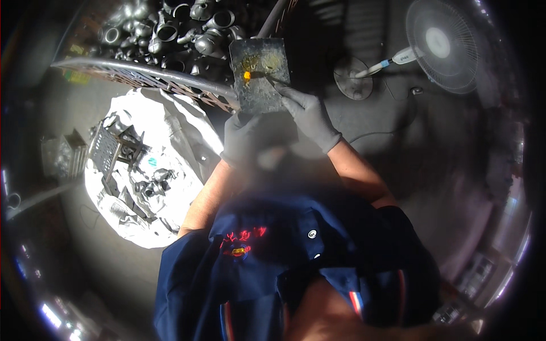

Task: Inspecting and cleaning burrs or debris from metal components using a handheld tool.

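A dark, scuffed rectangular metal plate (263, 96) is in front of me, with a small bright orange-yellow piece (247, 75) on its left half and yellowish smears around it. Both my hands wear grey gloves. My right hand (309, 113) is at the plate's lower right edge, its fingers closed around something thin and dark that points onto the plate; its kind is unclear. By the lower left corner of the plate is my left hand (242, 136). Its fingers are hidden, and a hazy blur covers the space between the hands.
A large mesh-sided bin (153, 69) full of dark metal pipe fittings (166, 32) stands at the far left. Nearer on the left, a white sack (187, 122) holds several fittings and a dark slatted crate (106, 150). A white standing fan (438, 42) is at the far right.
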Demonstrator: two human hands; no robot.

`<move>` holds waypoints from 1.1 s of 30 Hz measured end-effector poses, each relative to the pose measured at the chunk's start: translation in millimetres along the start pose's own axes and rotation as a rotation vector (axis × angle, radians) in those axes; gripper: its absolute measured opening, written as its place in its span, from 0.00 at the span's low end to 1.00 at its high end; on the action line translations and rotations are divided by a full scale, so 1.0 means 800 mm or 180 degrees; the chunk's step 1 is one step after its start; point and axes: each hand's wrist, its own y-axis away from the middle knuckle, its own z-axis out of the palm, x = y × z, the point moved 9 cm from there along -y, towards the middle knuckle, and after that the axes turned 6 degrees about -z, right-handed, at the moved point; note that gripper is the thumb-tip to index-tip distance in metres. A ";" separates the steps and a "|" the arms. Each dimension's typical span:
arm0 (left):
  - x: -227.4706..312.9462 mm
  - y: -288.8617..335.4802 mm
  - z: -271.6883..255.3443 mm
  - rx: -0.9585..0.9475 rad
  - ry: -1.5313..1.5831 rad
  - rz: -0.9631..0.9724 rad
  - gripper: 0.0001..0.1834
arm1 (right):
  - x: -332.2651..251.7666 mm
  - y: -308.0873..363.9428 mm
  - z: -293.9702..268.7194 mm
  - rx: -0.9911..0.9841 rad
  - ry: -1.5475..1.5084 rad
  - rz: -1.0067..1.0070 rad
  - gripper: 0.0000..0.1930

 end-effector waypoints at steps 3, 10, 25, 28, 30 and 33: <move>0.004 -0.002 0.010 -0.0150 -0.0322 -0.0009 0.09 | -0.006 0.019 0.012 -0.0069 0.0196 -0.0078 0.16; -0.004 0.002 0.007 -0.0076 -0.0239 -0.0066 0.08 | 0.022 -0.005 -0.021 0.0411 -0.0411 -0.0015 0.17; -0.018 -0.010 -0.012 0.0179 0.0223 -0.0109 0.10 | 0.034 0.038 0.020 -0.0121 -0.0206 0.0137 0.15; -0.029 -0.021 -0.031 0.0436 -0.0101 -0.0072 0.10 | 0.064 0.011 0.001 0.0213 -0.0346 0.0423 0.16; -0.030 -0.032 -0.040 0.0286 -0.0030 -0.0032 0.10 | 0.074 0.020 0.023 0.0057 -0.0894 0.0758 0.15; -0.038 -0.048 -0.061 0.0186 -0.0005 -0.0043 0.07 | 0.058 0.022 0.041 -0.0215 -0.0053 0.0149 0.14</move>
